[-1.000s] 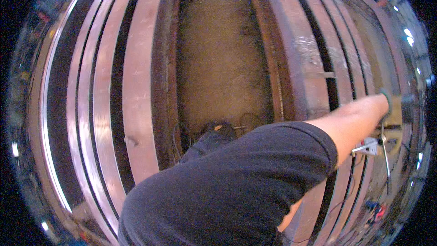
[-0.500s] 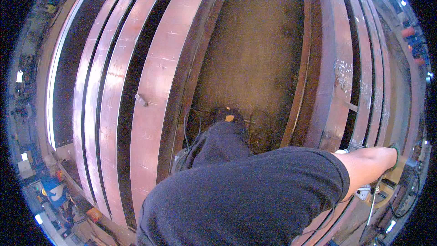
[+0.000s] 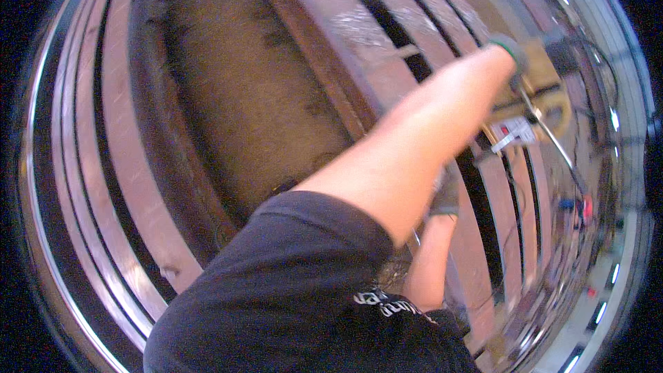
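Note:
My left hand [image 3: 514, 56], in a dark glove with a green cuff, reaches to the upper right. It is nearest to a tan-yellow device [image 3: 549, 100] with a silver rod [image 3: 556, 139] and a small white-grey box [image 3: 511, 135] beside it. Motion blurs its fingers, so its grip does not show. Lower down, my right hand [image 3: 445, 193] wears a grey glove, next to the long reddish metal strips [image 3: 483, 179]. Its fingers are hidden too, and whether it holds anything cannot be made out.
Long curved metal beams [image 3: 131, 166] run on the left, with dark gaps between them. A brown recessed floor [image 3: 228, 76] lies between the left and right beams. A small light block [image 3: 168, 272] rests on one left beam. A red and blue item [image 3: 580, 207] stands at the far right.
My view has swung to the right and tilted. The device and my left arm now appear nearer the middle, and my right hand and forearm have come into view.

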Demonstrator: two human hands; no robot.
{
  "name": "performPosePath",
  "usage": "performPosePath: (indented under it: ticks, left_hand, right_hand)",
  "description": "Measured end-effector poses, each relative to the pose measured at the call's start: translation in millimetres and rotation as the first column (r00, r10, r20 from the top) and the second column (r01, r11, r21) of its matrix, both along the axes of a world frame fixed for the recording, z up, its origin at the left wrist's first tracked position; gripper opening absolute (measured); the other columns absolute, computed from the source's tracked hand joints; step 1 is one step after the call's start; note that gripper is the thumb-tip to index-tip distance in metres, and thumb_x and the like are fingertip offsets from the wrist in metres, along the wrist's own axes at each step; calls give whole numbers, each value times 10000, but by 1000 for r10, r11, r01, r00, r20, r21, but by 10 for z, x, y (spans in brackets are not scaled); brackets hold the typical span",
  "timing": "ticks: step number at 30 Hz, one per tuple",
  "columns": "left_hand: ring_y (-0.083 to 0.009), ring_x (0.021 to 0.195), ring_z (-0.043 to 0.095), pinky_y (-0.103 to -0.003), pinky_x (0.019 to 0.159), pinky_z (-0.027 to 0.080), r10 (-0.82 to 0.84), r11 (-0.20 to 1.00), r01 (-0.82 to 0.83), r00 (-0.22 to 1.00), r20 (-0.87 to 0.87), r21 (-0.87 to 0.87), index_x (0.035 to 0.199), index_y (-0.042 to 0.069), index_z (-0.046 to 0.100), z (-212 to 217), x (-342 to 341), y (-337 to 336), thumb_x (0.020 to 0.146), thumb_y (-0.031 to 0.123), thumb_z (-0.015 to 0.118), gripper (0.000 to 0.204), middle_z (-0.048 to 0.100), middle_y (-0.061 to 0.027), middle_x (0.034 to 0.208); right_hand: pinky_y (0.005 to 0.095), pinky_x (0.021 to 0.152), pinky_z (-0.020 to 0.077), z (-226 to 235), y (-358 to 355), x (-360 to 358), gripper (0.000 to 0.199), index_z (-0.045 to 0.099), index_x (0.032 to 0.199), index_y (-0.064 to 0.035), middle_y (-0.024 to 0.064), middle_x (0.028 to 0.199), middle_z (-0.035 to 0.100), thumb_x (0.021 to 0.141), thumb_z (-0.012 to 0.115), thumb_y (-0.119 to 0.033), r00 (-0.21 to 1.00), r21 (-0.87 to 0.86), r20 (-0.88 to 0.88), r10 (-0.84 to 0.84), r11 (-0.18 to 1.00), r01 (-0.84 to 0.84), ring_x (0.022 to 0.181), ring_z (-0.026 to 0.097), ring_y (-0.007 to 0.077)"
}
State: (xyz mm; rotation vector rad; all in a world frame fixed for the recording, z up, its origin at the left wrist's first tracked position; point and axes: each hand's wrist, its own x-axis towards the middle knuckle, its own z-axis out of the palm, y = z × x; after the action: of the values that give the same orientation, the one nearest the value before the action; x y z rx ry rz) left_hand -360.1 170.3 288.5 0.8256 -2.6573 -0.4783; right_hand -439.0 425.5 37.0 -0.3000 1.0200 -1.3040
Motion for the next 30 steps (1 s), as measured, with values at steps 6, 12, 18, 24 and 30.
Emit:
performPosePath:
  ticks: [6,12,18,24,30]
  left_hand:
    - [-359,1018,728,-461,905,568,8,1000,-8,996,90,5,1113,94,787,81,143,-2,802,598,724,595,754,-191,1132]
    - [-362,1081,720,-449,953,566,122,987,-115,990,66,-110,1152,53,767,-283,89,-131,746,596,778,678,730,-189,1215]
    - [-388,1072,715,-455,950,562,29,995,-20,996,85,-102,1118,76,774,-250,99,-131,781,625,727,646,732,-212,1170]
    - [-389,999,727,-471,901,560,36,998,-39,996,81,40,1062,61,784,-261,148,-173,781,581,697,598,747,-223,1080]
    - [-394,987,722,-466,895,559,52,998,-54,994,95,26,1041,80,788,-184,165,-96,771,551,682,553,750,-217,1069]
  right_hand:
    - [439,962,577,513,221,210,606,468,1466,-8,153,1327,650,967,707,-254,999,111,43,-18,994,13,1124,680,303]
    - [431,859,614,340,241,329,503,509,1369,23,165,1125,689,984,685,-247,1000,1,27,4,1000,-4,960,710,307]
    - [409,797,622,377,279,330,523,549,1320,43,143,1069,695,958,716,-295,996,24,-62,-71,997,72,881,710,269]
    - [374,767,610,511,368,363,486,577,1311,-9,110,1071,701,947,729,-292,998,58,-1,-57,997,57,873,710,239]
    - [359,760,605,409,429,286,458,580,1298,-12,95,1054,699,944,731,-260,999,6,-22,-45,999,45,861,705,226]
